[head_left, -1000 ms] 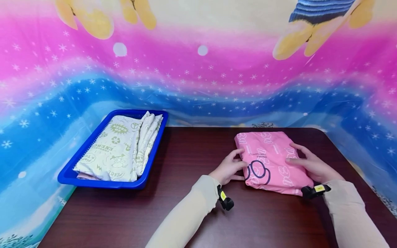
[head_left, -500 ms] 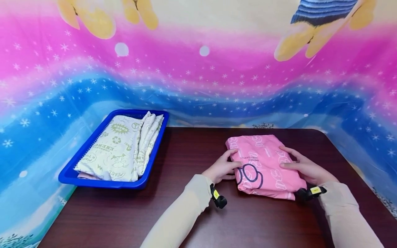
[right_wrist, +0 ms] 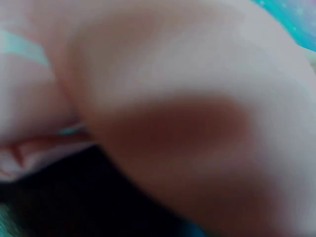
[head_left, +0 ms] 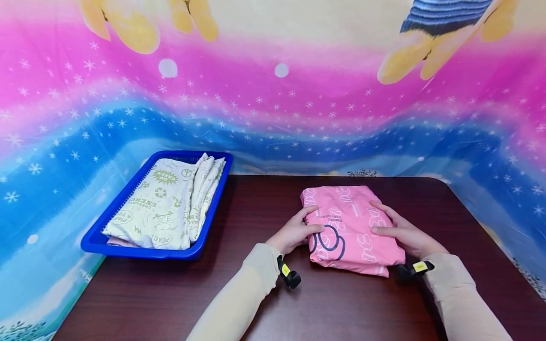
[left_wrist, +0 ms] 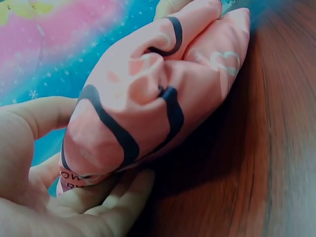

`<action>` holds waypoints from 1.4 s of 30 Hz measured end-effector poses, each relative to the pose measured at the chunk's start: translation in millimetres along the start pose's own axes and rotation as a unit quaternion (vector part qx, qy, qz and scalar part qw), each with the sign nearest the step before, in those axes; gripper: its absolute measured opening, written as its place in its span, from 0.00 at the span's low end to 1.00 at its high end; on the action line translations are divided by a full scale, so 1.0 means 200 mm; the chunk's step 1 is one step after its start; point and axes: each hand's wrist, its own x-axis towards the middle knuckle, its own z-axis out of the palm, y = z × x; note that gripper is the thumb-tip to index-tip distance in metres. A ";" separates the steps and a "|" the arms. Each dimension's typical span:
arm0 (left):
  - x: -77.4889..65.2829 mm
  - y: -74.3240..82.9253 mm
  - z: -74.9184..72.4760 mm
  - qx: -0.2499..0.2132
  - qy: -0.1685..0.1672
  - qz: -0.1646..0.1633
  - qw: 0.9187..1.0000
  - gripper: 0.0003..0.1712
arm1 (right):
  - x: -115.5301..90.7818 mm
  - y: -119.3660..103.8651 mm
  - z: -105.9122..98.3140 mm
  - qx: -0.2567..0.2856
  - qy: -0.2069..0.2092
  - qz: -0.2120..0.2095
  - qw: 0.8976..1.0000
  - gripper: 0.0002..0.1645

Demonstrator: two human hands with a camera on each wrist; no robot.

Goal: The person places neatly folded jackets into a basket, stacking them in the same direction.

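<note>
A folded pink cloth (head_left: 350, 227) with white outlines and dark navy loops is held between both hands, over the right half of the table. At its left edge, my left hand (head_left: 294, 232) grips it with the thumb on top. In the left wrist view, that hand's fingers (left_wrist: 133, 197) reach underneath the cloth (left_wrist: 123, 94), and dark shadow shows below its raised edge. My right hand (head_left: 409, 234) holds the right edge, thumb on the upper face, lower fingers hidden. The right wrist view is blurred, mostly filled by that hand (right_wrist: 187, 113).
On the left of the table stands a blue plastic basket (head_left: 141, 255). Folded white cloth (head_left: 158, 203) with green print lies in it, with a bit of pink under the near corner. The dark wooden table (head_left: 264, 199) meets a colourful patterned backdrop (head_left: 239, 104) behind.
Both hands have moved left together with the pink cloth, also coming slightly nearer. The basket and its contents stay where they were.
</note>
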 end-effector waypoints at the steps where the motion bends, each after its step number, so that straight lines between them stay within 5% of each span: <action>1: 0.00 0.00 -0.01 -0.003 -0.002 -0.002 1.000 0.39 | 0.00 0.00 0.01 0.000 0.000 0.001 1.000 0.52; 11: -0.04 -0.03 -0.08 -0.023 -0.042 -0.008 0.999 0.45 | 0.02 0.02 0.10 0.042 -0.024 0.003 0.999 0.58; 24: -0.09 -0.05 -0.16 -0.067 -0.038 -0.030 0.997 0.53 | 0.08 0.04 0.25 0.063 -0.028 0.000 0.998 0.60; 42: -0.13 -0.04 -0.25 -0.035 -0.030 -0.014 0.999 0.56 | 0.11 0.06 0.36 0.090 -0.038 -0.024 0.995 0.63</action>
